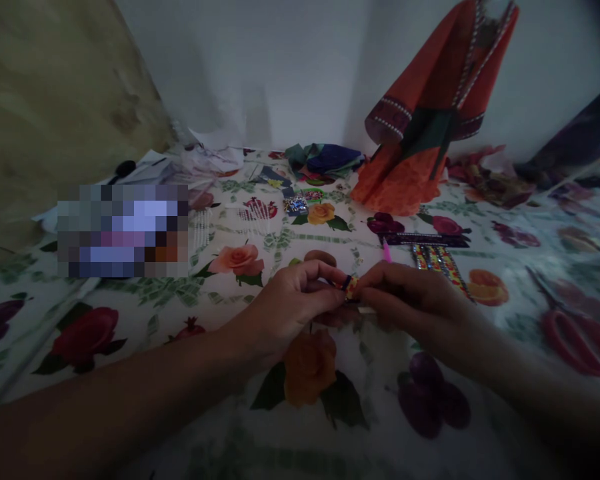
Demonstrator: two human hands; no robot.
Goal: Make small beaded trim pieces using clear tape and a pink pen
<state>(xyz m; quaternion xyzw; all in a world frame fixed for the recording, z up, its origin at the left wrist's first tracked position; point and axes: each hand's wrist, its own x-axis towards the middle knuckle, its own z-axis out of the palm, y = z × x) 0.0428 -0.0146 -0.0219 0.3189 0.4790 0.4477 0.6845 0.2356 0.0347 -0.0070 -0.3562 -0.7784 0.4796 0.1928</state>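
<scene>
Both hands meet over the flowered tablecloth [300,440]. Between the fingertips of my left hand [285,307] and my right hand [415,297] is a small piece of yellow and red patterned trim [351,288] with a dark edge. Each hand pinches it from its own side, and the fingers cover most of it. A small pale piece [367,310] shows just below the right fingertips; I cannot tell whether it is held. Just beyond the right hand lie a pink pen-like tool [387,251] and similar patterned trim strips [437,260].
Red-handled scissors [577,333] lie at the right. Dark trim strips [425,240], a bead packet [296,203] and white bead strips [257,215] lie farther back. An orange and green garment [425,133] stands by the wall. A blurred-out lit object [125,230] is left.
</scene>
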